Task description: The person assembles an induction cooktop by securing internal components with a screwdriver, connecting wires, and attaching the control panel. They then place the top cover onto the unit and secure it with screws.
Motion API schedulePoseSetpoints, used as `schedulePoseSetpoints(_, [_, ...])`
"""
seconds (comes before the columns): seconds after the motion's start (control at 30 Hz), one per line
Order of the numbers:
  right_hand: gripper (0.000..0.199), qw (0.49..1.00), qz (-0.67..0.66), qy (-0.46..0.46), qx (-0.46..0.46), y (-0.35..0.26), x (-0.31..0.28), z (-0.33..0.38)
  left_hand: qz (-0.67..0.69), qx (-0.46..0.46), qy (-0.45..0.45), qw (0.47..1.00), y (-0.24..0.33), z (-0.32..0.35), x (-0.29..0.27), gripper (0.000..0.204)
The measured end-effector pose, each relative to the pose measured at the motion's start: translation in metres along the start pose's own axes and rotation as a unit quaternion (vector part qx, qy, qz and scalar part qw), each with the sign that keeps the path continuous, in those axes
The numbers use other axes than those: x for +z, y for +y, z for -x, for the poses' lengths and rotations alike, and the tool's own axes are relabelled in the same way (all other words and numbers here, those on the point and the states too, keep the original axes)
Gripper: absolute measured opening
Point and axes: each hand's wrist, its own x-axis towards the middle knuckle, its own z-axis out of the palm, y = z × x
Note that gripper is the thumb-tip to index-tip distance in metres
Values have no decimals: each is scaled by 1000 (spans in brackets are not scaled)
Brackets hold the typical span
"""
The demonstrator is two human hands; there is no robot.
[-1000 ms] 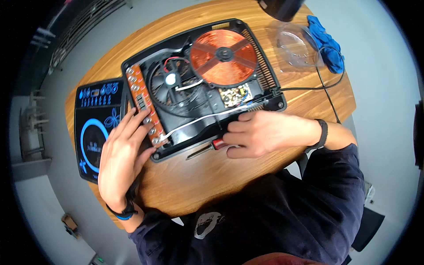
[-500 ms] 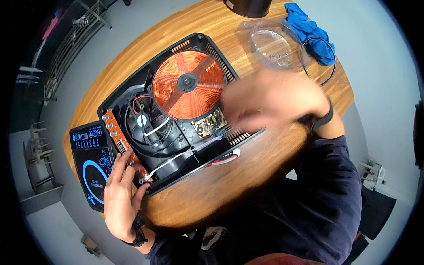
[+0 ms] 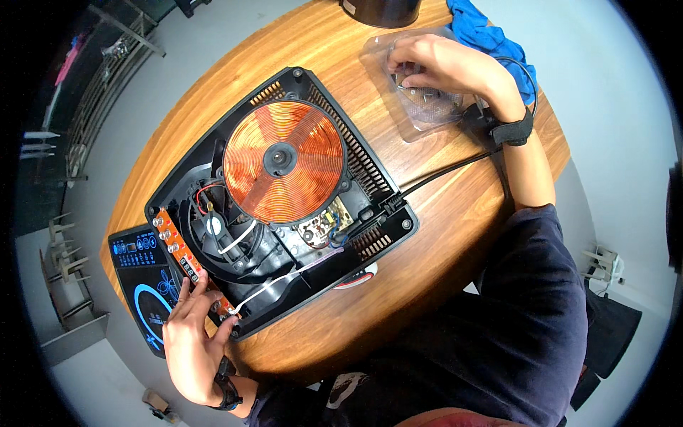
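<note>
The opened black induction cooker base (image 3: 281, 306) lies tilted on the table, its round copper coil (image 3: 249, 171) and fan (image 3: 226, 224) exposed. Along its left end runs an orange circuit board (image 3: 172, 242) with several round buttons. My left hand (image 3: 191, 349) is closed about the near end of this board, thumb by the corner and fingers over it. To the far right, my right hand (image 3: 455, 67) reaches over a clear plastic tray (image 3: 420, 127) holding small screws. Its fingers are curled together; whatever is between them cannot be made out.
Left of the base lies a black cooktop panel (image 3: 135, 288) with a blue ring. A blue cloth (image 3: 484, 28) and a dark round container (image 3: 380, 11) stand at the far edge. The black power cord (image 3: 448, 169) runs rightward from the base.
My right hand has moved from the right side of the base to the clear tray. The base has shifted slightly left and nearer; my left hand stays at the board.
</note>
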Motion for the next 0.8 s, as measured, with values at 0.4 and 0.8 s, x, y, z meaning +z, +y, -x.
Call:
schedulePoseSetpoints(0.4, [16, 1000, 18, 2, 24, -5, 8, -4, -10, 11, 16, 1000, -1, -1, 2, 46])
schedulePoseSetpoints(0.8, [18, 997, -5, -45, 61, -1, -1, -1, -3, 18, 27, 999, 3, 0, 1, 48])
